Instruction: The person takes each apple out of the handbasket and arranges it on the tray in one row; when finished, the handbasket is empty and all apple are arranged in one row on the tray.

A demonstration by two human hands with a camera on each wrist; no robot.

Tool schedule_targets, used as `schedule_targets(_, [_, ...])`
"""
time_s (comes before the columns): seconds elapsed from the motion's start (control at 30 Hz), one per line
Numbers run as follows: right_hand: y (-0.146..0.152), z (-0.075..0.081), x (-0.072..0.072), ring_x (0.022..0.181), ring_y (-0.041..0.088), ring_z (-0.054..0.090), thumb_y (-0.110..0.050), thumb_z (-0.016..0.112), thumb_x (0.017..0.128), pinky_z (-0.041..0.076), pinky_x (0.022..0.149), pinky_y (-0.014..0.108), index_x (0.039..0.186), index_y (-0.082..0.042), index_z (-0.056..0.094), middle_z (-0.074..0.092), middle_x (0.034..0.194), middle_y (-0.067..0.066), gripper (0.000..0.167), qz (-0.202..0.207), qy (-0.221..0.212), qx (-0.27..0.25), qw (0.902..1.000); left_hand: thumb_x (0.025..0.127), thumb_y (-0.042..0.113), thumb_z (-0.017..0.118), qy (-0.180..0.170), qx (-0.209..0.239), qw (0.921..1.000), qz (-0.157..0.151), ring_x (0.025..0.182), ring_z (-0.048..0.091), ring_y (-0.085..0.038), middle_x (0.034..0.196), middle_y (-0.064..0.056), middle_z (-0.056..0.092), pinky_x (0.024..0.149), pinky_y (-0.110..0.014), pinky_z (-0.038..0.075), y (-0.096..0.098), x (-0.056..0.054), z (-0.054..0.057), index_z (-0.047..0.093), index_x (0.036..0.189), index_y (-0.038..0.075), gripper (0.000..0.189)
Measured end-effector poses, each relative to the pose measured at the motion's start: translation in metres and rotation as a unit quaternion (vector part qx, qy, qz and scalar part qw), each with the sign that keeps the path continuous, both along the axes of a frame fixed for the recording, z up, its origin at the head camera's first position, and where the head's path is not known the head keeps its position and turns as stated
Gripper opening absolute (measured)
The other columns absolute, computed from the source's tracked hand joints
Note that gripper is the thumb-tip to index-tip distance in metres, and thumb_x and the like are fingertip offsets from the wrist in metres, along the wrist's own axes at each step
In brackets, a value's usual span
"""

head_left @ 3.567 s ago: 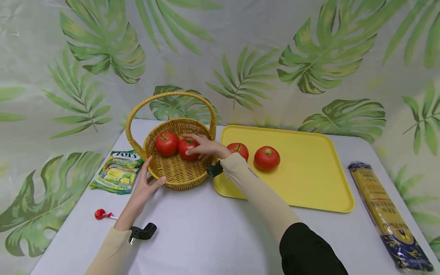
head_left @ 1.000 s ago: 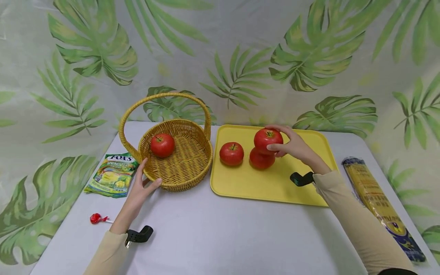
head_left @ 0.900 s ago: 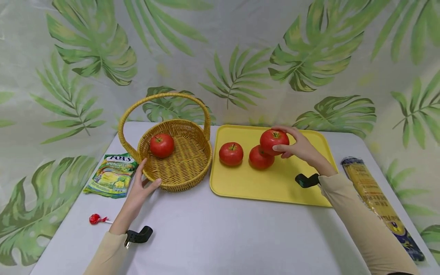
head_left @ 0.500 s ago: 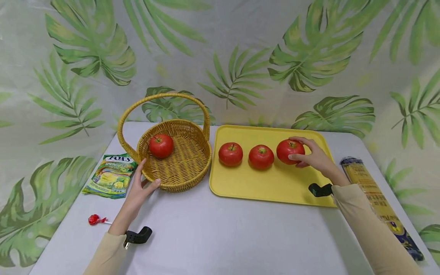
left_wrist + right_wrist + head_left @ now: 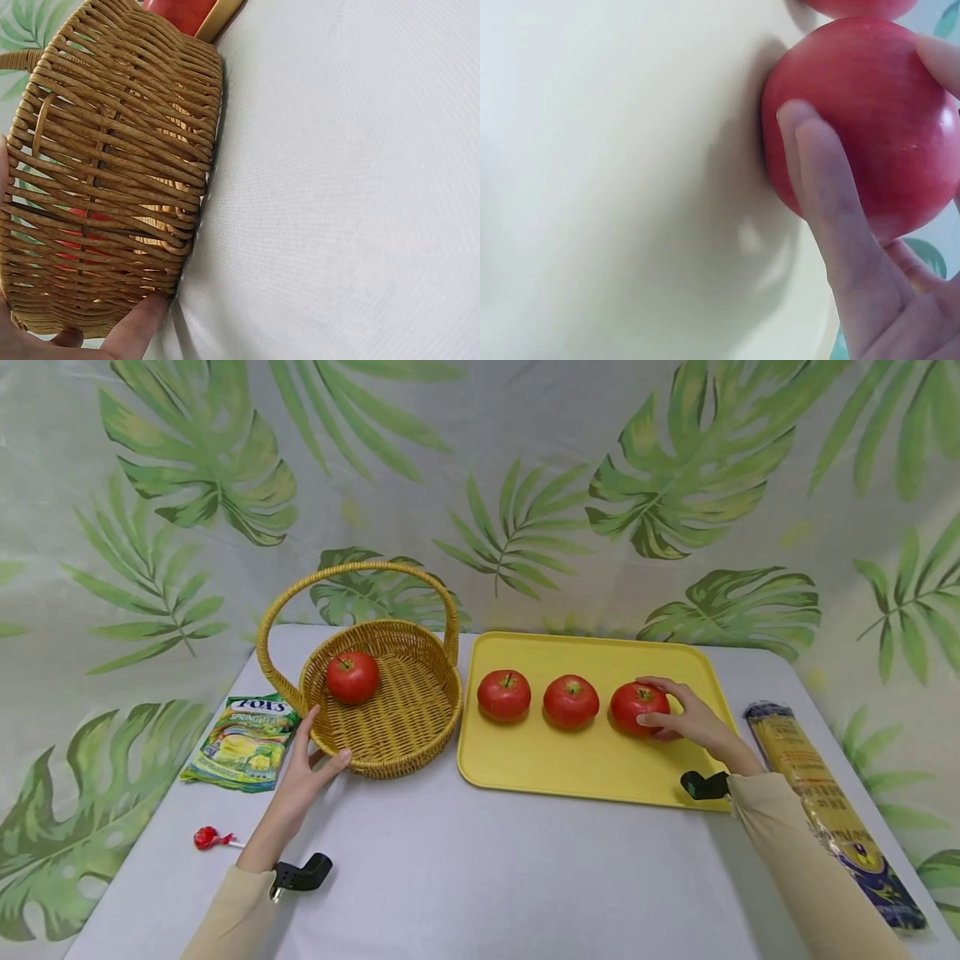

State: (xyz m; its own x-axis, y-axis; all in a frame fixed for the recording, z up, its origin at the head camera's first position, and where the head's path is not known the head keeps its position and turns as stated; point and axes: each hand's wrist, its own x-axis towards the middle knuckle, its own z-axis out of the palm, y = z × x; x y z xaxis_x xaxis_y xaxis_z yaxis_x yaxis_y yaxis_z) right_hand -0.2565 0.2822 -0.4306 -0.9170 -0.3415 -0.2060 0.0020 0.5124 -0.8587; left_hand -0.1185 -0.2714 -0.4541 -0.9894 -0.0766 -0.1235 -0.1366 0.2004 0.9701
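Observation:
My right hand (image 5: 686,718) grips a red apple (image 5: 636,707) at the right of a row on the yellow tray (image 5: 555,768). In the right wrist view its fingers (image 5: 832,187) lie against the side of that apple (image 5: 870,120), which is down at the tray's surface. Left of it on the tray are a middle apple (image 5: 571,702) and a left apple (image 5: 504,696). My left hand (image 5: 303,777) touches the outside of the wicker basket (image 5: 405,764), thumb and forefinger spread along its near left side. One apple (image 5: 352,677) lies inside the basket.
A green candy bag (image 5: 243,743) lies left of the basket. Nearer me is a red lollipop (image 5: 205,837), its stick partly behind my left wrist. A long pack of pasta (image 5: 825,802) runs along the right side of the white table (image 5: 480,868), partly behind my right sleeve.
My right hand took an apple from the basket and carried it right across the tray. Over the last half second it has lowered that apple slightly. The left hand stays at the basket.

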Motion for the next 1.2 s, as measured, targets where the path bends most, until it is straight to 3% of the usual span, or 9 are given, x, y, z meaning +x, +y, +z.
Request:
schedule_targets(0.27, [-0.006,0.012,0.0,0.079,0.039,0.066,-0.021,0.062,0.095,0.056,0.072,0.041,0.151,-0.007,0.021,0.019,0.144,0.031,0.071,0.016,-0.035,-0.049,0.9981,0.096,0.019,0.058,0.002,0.0,1.0,0.007,0.138,0.008,-0.049,0.157,-0.006,-0.015,0.107,-0.063,0.017,-0.001,0.002,0.001,-0.003,0.153,0.035,0.085])
schedule_targets(0.4, [-0.01,0.021,-0.001,0.075,0.035,0.068,-0.018,0.061,0.095,0.057,0.068,0.041,0.149,-0.005,0.025,0.018,0.146,0.03,0.066,0.003,-0.011,-0.075,0.9971,0.096,0.019,0.058,-0.001,0.001,1.0,0.008,0.138,0.008,-0.048,0.157,-0.005,-0.015,0.107,-0.062,0.018,-0.002,0.002,0.0,-0.003,0.153,0.035,0.085])
schedule_targets(0.6, [-0.029,0.034,0.002,0.079,0.025,0.068,-0.013,0.057,0.097,0.056,0.071,0.033,0.141,-0.007,0.037,0.033,0.139,0.026,0.048,0.011,0.034,-0.136,0.9901,0.096,0.02,0.059,-0.003,0.002,1.0,0.009,0.138,0.007,-0.048,0.157,-0.005,-0.015,0.107,-0.063,0.017,-0.004,0.003,-0.001,-0.003,0.153,0.035,0.086])
schedule_targets(0.8, [-0.066,0.04,0.001,0.087,0.025,0.067,-0.012,0.059,0.096,0.055,0.077,0.034,0.135,-0.003,0.044,0.043,0.131,0.031,0.043,0.052,0.038,-0.163,0.9846,0.096,0.021,0.059,-0.001,-0.004,0.9999,0.009,0.138,0.008,-0.048,0.157,-0.006,-0.017,0.107,-0.063,0.018,-0.003,0.004,0.0,-0.003,0.153,0.035,0.086])
schedule_targets(1.0, [-0.116,0.043,-0.002,0.098,0.036,0.062,-0.013,0.061,0.095,0.054,0.081,0.039,0.136,-0.003,0.044,0.048,0.13,0.027,0.046,0.099,0.025,-0.167,0.9807,0.096,0.024,0.059,0.0,-0.006,1.0,0.007,0.138,0.008,-0.048,0.157,-0.006,-0.016,0.107,-0.063,0.018,-0.001,0.002,-0.001,-0.003,0.153,0.035,0.086])
schedule_targets(1.2, [-0.176,0.047,-0.005,0.092,0.037,0.064,-0.012,0.062,0.094,0.054,0.08,0.042,0.134,-0.006,0.048,0.051,0.128,0.026,0.043,0.155,0.023,-0.17,0.9729,0.096,0.022,0.058,0.0,-0.008,1.0,0.006,0.138,0.008,-0.049,0.157,-0.008,-0.015,0.106,-0.064,0.018,0.0,0.0,-0.002,-0.002,0.153,0.035,0.085])
